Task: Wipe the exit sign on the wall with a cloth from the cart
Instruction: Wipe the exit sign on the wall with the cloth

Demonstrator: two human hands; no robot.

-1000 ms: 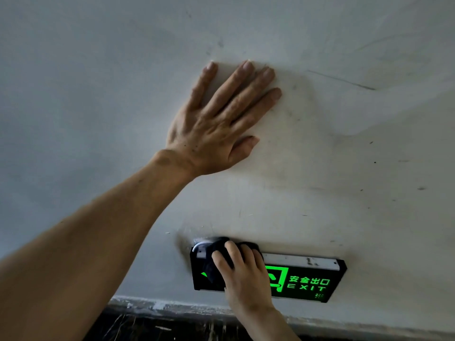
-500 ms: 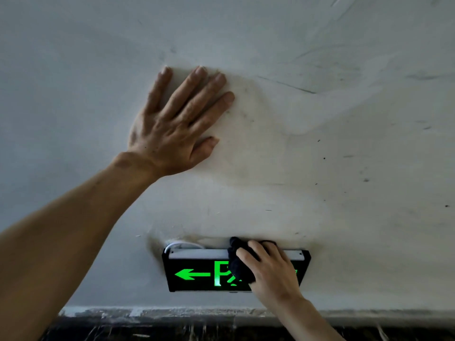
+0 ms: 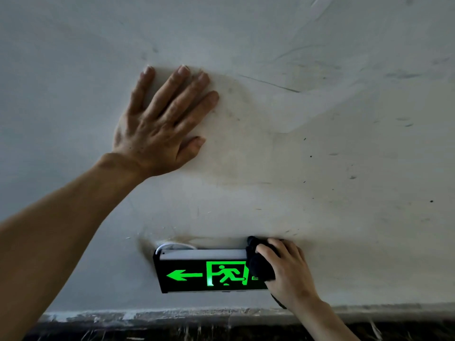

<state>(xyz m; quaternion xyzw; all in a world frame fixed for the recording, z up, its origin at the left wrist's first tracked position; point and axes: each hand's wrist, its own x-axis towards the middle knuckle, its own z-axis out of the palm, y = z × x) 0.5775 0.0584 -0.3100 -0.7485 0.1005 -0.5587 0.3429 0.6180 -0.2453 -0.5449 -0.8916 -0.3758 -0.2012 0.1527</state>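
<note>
Wall [image 3: 320, 168]: scuffed, unwiped.
Exit sign [image 3: 197, 275]: at six o'clock, low on the wall; arrow and figure showed clear.
Left hand [image 3: 157, 129]: spread flat, bracing at ten o'clock.
Right hand [image 3: 288, 271]: clutched dark cloth [image 3: 258, 264] against the sign's right end.
Progress: seemingly wiping its last covered stretch.

Left hand [image 3: 160, 129] flat on wall [image 3: 344, 168] above exit sign [image 3: 202, 274]; cloth [image 3: 259, 264] over sign's right end.
</note>
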